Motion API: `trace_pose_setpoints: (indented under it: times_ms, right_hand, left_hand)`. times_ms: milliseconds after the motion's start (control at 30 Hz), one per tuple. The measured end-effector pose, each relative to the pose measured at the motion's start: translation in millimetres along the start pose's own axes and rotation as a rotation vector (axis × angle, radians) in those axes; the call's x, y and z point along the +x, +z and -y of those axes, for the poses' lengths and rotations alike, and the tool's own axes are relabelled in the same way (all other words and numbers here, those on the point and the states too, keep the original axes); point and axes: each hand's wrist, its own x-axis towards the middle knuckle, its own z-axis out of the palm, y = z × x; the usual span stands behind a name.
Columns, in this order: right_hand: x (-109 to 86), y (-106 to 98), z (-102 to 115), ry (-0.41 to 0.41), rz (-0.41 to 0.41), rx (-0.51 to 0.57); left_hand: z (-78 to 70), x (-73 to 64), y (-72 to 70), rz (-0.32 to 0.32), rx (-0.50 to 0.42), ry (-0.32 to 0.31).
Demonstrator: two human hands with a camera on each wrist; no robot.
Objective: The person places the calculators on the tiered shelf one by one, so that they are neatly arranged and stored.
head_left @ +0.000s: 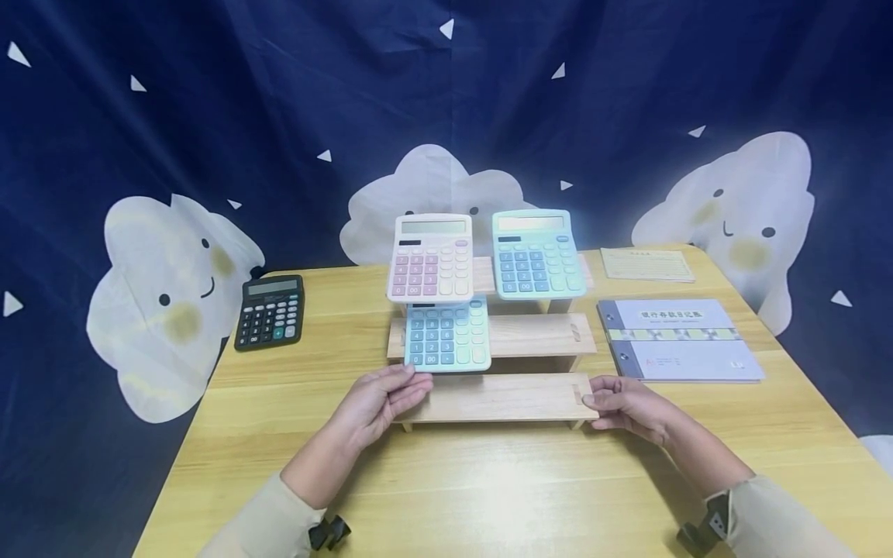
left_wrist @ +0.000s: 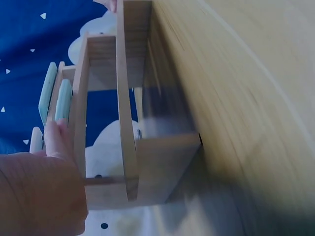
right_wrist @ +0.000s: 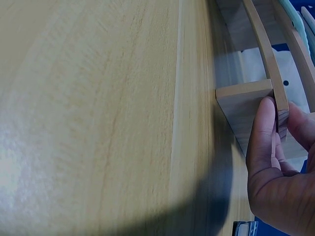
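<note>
A three-tier wooden stand [head_left: 502, 397] is on the table, with calculators on its upper two steps. My left hand [head_left: 380, 399] is at the lower left corner of a light blue calculator [head_left: 449, 337] on the middle step, thumb at the corner and fingers just below. In the left wrist view the fingertips meet that calculator's [left_wrist: 63, 98] lower end. With my right hand [head_left: 631, 407] I grip the right end of the bottom step; the right wrist view shows the board [right_wrist: 281, 110] between thumb and fingers. A white-and-pink calculator [head_left: 431, 267] and another light blue calculator [head_left: 536, 260] lean on the top step.
A black calculator [head_left: 270, 311] lies at the table's left edge. To the right of the stand is a lavender ledger book [head_left: 680, 360], with a pad of paper forms [head_left: 645, 265] behind it. A dark blue curtain [head_left: 293, 93] with clouds hangs behind the table.
</note>
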Motion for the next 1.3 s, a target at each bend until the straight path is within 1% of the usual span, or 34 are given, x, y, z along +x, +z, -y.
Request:
trace_pose_setpoints:
  times_ms: [67, 167, 233, 300, 367, 433, 500, 567, 633, 767, 833, 933, 1033, 1100, 1167, 1233, 1267, 1300]
  right_hand:
    - [0.8, 0, -1, 0.001, 0.000, -0.006]
    - [1.2, 2, -1, 0.006, 0.001, -0.007]
    - [0.8, 2, -1, 0.006, 0.006, -0.007]
    - [-0.2, 2, 0, 0.000, 0.012, -0.003]
    - [-1.4, 2, 1, -0.006, 0.019, -0.002]
    - [-2.2, 1, 2, -0.012, 0.024, 0.000]
    - [-2.2, 1, 3, -0.016, 0.022, -0.002]
    - [-2.2, 1, 2, -0.015, 0.016, -0.007]
    - [-2.3, 1, 1, -0.008, 0.010, -0.010]
    - [-2.2, 1, -2, -0.002, 0.003, -0.013]
    - [-1.6, 0, -3, -0.006, -0.002, -0.016]
    - [-0.1, 0, -2, -0.007, -0.018, -0.029]
    - [1.0, 1, -1, -0.004, -0.020, -0.033]
    - [1.4, 1, -1, -0.010, -0.011, -0.033]
    - [1.5, 1, 0, -0.012, -0.004, -0.030]
    - [1.3, 1, 0, -0.016, -0.001, -0.026]
    - [1.1, 1, 0, -0.017, -0.002, -0.024]
    - [0.9, 1, 0, -0.015, -0.005, -0.022]
  left_hand:
    - [-1.6, -1.5, -5.4, 0.015, 0.048, -0.003]
    - [-9.2, -7.6, -19.4, 0.047, 0.151, -0.011]
    - [-19.7, -14.3, -31.2, 0.056, 0.212, -0.010]
    - [-34.2, -21.7, -43.6, 0.052, 0.254, 0.008]
    - [-51.7, -28.6, -55.9, 0.038, 0.266, 0.038]
    - [-70.1, -34.2, -68.7, 0.026, 0.280, 0.081]
    - [-89.3, -36.6, -82.0, 0.006, 0.314, 0.127]
    - [-107.0, -37.0, -97.1, -0.023, 0.355, 0.153]
    - [-121.5, -35.8, -114.8, -0.059, 0.399, 0.162]
    - [-142.2, -30.3, -150.2, -0.147, 0.446, 0.127]
    - [-148.4, -26.2, -165.4, -0.194, 0.469, 0.108]
    - [-153.5, -20.1, -187.2, -0.258, 0.507, 0.082]
    - [-154.8, -16.2, -202.6, -0.332, 0.523, 0.054]
    - [-156.0, -14.5, -207.5, -0.384, 0.496, 0.034]
    - [-156.8, -12.4, -209.5, -0.428, 0.466, 0.021]
    - [-157.2, -8.7, -211.3, -0.460, 0.443, 0.016]
    - [-156.8, -5.9, -212.6, -0.479, 0.450, 0.022]
    - [-156.2, -2.6, -213.7, -0.508, 0.483, 0.031]
